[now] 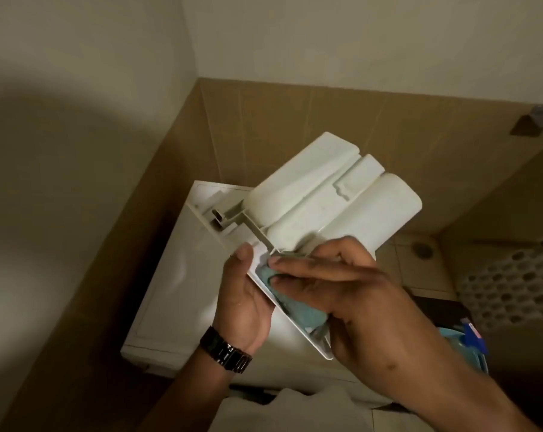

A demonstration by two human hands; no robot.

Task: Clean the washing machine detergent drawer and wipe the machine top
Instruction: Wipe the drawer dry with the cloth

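The left hand (243,302) has its grip clamped on the upturned detergent drawer (323,194) above the washing machine (176,285), while the right hand (341,285), at 3 o'clock, has its grip clamped on a teal cloth (298,310) against the front panel.

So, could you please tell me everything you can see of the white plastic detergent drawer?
The white plastic detergent drawer is out of the machine, held in the air above the white washing machine top. Its underside faces the camera, showing three rounded compartment bottoms, faintly speckled. The flat front panel points toward the person. The left hand grips that panel's edge, while the right hand presses a teal cloth into it.
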